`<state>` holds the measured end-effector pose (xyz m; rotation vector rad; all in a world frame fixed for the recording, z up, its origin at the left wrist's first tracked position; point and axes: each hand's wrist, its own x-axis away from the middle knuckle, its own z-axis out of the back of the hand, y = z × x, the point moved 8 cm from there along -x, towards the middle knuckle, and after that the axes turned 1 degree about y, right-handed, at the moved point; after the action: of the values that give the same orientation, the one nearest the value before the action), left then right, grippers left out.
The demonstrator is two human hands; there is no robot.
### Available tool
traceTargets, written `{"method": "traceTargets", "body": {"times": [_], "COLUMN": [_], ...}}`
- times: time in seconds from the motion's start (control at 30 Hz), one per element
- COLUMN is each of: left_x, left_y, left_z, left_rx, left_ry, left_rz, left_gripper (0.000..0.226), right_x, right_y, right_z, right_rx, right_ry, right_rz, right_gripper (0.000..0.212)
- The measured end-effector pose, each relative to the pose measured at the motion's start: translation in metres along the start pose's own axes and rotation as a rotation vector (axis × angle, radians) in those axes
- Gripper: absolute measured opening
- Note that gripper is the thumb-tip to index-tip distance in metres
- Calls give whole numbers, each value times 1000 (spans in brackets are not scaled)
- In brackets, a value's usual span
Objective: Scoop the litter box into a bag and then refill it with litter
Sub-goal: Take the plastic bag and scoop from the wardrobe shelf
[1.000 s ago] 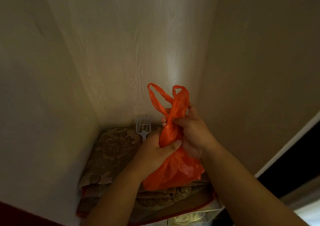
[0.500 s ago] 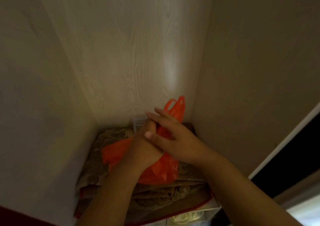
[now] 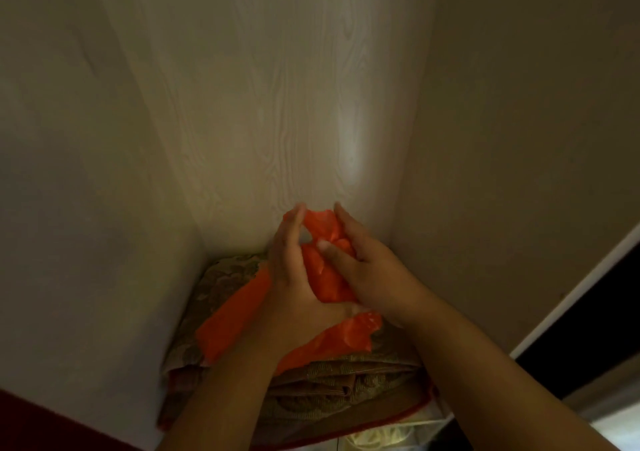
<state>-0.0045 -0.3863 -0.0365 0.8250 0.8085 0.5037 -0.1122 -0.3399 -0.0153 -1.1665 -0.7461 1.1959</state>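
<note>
A: Where is the thin, crumpled orange plastic bag (image 3: pixel 323 279) right now?

B: Bunched between both hands, above the folded brown-and-gold patterned fabric (image 3: pixel 346 378) with a red edge. The left hand (image 3: pixel 294 277) curls around the bag's left side; the right hand (image 3: pixel 360 270) wraps the other side, thumb pressing into the plastic. Part of the bag spills out below the hands and to the left, lying on the fabric.

A: What could go wrong?

B: The film looks flimsy — a hard squeeze or twist could likely tear it, and anything inside would drop onto the fabric. If the mouth isn't gathered fully, contents could leak out. I can't tell how full it is.

A: And the surroundings?

B: The fabric stack sits in a narrow niche: a pale wood-grain panel (image 3: pixel 277 104) rises behind the bag, plain beige walls stand on either side. Below the fabric a white wire rack (image 3: pixel 429 426) peeks out — to the right of it is a dark opening with white trim (image 3: pixel 571 301). No litter box is in view.
</note>
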Motion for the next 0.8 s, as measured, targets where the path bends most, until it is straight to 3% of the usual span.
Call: {"method": "traceTargets", "body": {"times": [0.1,0.27,0.37,0.43,0.5,0.6,0.67,0.8], "left_x": [1,4,5,3,-1,-5,-5,1], "left_y": [-2,-13,-20,-24,-26,-32,-31,-29], "left_z": [-2,-13,-10,-2,8,20,19,4], "left_rx": [-130,-148,-186,-210,-244,-314,-366,-200], "left_ry": [-33,-71,-45,8,80,163,188,117], "left_rz": [-43,116,149,154,140,156,135,241], "left_gripper": [148,107,83,64,50,43,42,75], "right_x": [0,0,-2,-4,-3,3,8,8], "right_y": [8,25,23,23,27,42,43,40], "right_z": [-4,-14,-13,-6,3,-3,-16,-19], "right_rx": [-67,-189,12,287,388,39,-170,-313], "right_ry": [-47,-102,-103,24,151,83,4,59], "right_rz": [-34,-158,-90,15,54,-46,-92,-108], "right_gripper": [26,29,27,23,35,47,43,25]}}
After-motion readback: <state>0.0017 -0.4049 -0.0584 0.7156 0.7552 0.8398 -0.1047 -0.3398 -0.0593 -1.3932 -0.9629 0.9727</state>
